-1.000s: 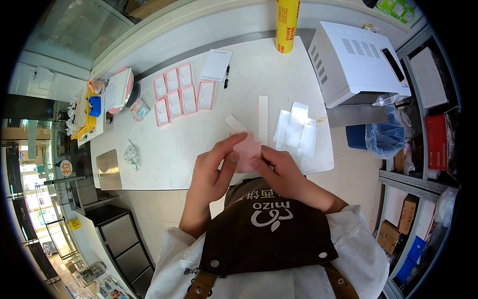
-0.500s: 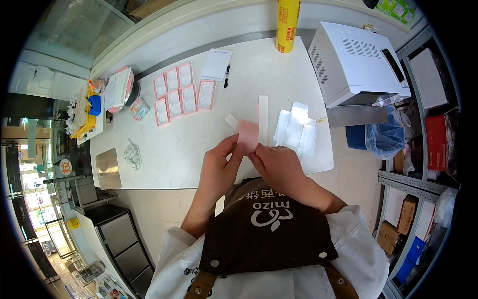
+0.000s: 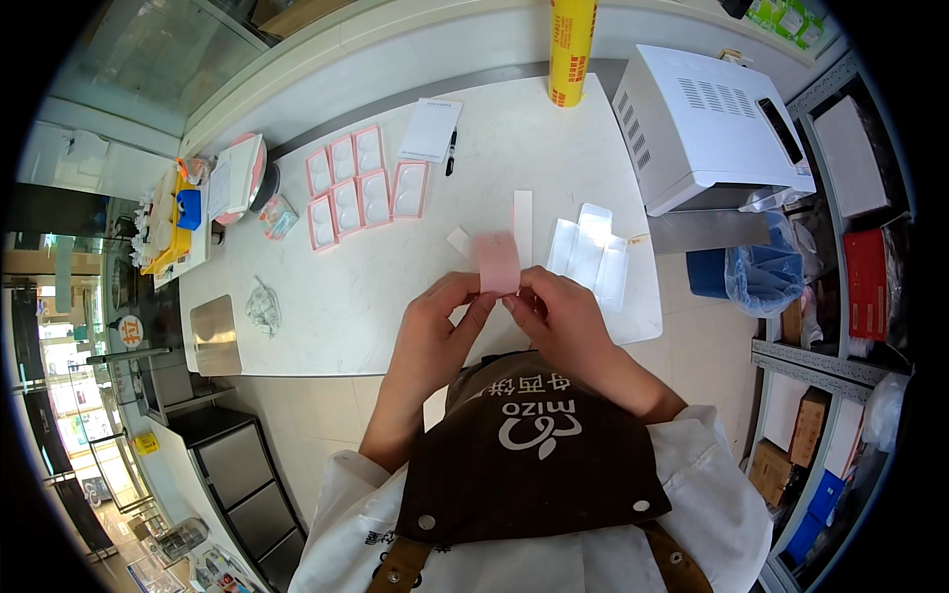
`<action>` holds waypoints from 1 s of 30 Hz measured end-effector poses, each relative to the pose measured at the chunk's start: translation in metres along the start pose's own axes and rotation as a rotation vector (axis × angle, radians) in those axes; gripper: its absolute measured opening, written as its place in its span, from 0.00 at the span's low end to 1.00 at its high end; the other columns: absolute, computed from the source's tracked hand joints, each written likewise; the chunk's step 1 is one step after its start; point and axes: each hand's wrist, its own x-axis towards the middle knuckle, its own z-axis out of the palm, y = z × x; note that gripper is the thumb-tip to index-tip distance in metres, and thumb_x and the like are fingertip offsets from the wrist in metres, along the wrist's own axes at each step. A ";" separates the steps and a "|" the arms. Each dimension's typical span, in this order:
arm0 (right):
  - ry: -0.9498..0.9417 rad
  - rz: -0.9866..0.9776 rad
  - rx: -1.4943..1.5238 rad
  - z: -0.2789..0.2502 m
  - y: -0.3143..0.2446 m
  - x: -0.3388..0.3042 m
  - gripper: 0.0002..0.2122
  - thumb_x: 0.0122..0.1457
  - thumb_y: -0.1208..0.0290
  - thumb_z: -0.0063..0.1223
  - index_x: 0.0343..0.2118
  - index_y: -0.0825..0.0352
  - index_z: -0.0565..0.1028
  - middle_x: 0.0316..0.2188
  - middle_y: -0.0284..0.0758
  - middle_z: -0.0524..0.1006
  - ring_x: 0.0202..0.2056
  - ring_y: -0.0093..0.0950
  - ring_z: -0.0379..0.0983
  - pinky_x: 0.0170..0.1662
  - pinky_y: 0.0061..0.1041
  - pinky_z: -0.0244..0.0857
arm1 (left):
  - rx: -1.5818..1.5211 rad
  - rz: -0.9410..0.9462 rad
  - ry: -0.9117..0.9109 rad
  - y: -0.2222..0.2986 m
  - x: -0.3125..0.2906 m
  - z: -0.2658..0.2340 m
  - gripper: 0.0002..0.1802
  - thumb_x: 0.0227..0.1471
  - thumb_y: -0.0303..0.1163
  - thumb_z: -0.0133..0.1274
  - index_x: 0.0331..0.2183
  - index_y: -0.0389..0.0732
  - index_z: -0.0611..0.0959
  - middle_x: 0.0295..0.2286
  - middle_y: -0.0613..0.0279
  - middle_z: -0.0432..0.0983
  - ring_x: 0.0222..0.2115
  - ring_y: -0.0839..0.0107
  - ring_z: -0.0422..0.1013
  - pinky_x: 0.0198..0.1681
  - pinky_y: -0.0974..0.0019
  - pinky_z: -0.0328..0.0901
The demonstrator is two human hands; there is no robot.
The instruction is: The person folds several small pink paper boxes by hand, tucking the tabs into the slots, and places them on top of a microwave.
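A pink card strip (image 3: 497, 265), its far end curling up, is pinched at its near corners between my left hand (image 3: 436, 321) and my right hand (image 3: 565, 314). The thumbs and fingers of both hands are closed on it, close together above the table's near side. Just past my right hand lies a long white strip with a pink edge (image 3: 523, 225). A short white piece (image 3: 460, 240) sticks out beside the pink strip. To the right rests a shiny, translucent plastic piece with folded flaps (image 3: 590, 255).
Several pink-framed trays (image 3: 374, 196) lie at the table's back left, near a white paper (image 3: 430, 129) and black pen (image 3: 451, 153). Crumpled clear plastic (image 3: 263, 307) and a metal plate (image 3: 215, 334) lie left. A yellow roll (image 3: 570, 59) and white appliance (image 3: 707, 124) stand behind.
The pink strip has turned more upright and its far end now bends. My right hand has shifted slightly up and taken hold at the strip's right corner.
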 end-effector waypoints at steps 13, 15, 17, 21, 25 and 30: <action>-0.075 -0.244 -0.065 -0.001 0.007 0.001 0.06 0.58 0.72 0.60 0.36 0.61 0.74 0.26 0.32 0.75 0.27 0.35 0.73 0.34 0.33 0.66 | 0.297 0.249 -0.098 0.011 0.006 -0.020 0.11 0.55 0.27 0.61 0.42 0.41 0.87 0.38 0.58 0.85 0.39 0.60 0.80 0.50 0.57 0.71; -0.084 -0.189 -0.021 -0.002 0.006 0.001 0.07 0.58 0.72 0.62 0.37 0.62 0.74 0.27 0.31 0.75 0.29 0.32 0.73 0.34 0.31 0.66 | 0.256 0.154 -0.065 0.011 0.004 -0.017 0.07 0.57 0.27 0.59 0.38 0.40 0.88 0.35 0.58 0.85 0.34 0.60 0.81 0.45 0.60 0.73; -0.086 -0.126 -0.015 -0.002 0.007 0.000 0.08 0.58 0.73 0.62 0.38 0.62 0.74 0.30 0.32 0.75 0.32 0.31 0.73 0.36 0.30 0.66 | 0.170 0.094 0.045 0.006 0.002 -0.016 0.07 0.58 0.28 0.59 0.37 0.39 0.88 0.34 0.57 0.85 0.34 0.60 0.81 0.42 0.62 0.74; -0.089 -0.238 0.130 0.000 0.015 -0.002 0.09 0.57 0.77 0.62 0.39 0.62 0.75 0.35 0.34 0.75 0.36 0.32 0.72 0.40 0.30 0.67 | -0.027 0.026 0.168 -0.010 0.001 -0.022 0.11 0.59 0.28 0.58 0.43 0.37 0.86 0.38 0.53 0.85 0.36 0.61 0.81 0.42 0.64 0.73; -0.148 -0.147 0.249 0.000 0.015 -0.004 0.09 0.58 0.79 0.61 0.40 0.65 0.74 0.35 0.34 0.76 0.36 0.30 0.73 0.41 0.29 0.67 | -0.024 0.076 0.260 -0.003 0.005 -0.016 0.22 0.55 0.26 0.59 0.52 0.36 0.81 0.52 0.49 0.77 0.49 0.54 0.75 0.53 0.59 0.69; -0.129 -0.139 0.334 -0.003 0.012 -0.003 0.07 0.61 0.77 0.58 0.41 0.66 0.75 0.35 0.37 0.76 0.34 0.34 0.73 0.39 0.29 0.68 | 0.343 0.482 0.023 0.005 0.006 -0.017 0.28 0.50 0.28 0.61 0.55 0.37 0.79 0.61 0.49 0.67 0.62 0.45 0.62 0.62 0.50 0.60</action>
